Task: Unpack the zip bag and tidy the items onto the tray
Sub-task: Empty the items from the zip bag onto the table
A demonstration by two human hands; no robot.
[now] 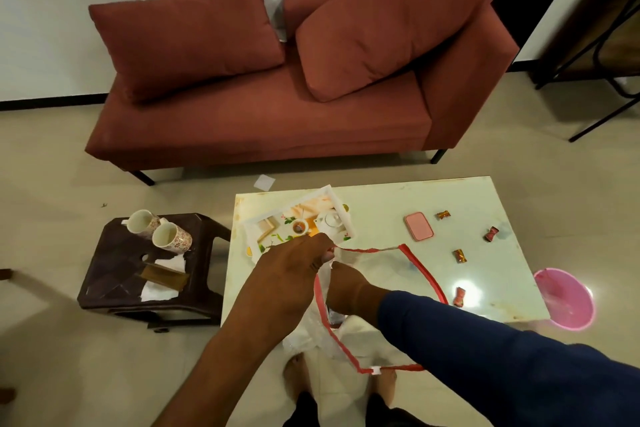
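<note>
Both hands work the zip bag (pixel 374 288): left hand (pixel 294 274) pinching its rim, right hand (pixel 349 291) reaching inside, grip hidden.

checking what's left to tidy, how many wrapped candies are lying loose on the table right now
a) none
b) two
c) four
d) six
c: four wrapped candies lie loose on the table, to the right of the zip bag: one beside the pink case, one further right, one below those, and one near the front edge.
</note>
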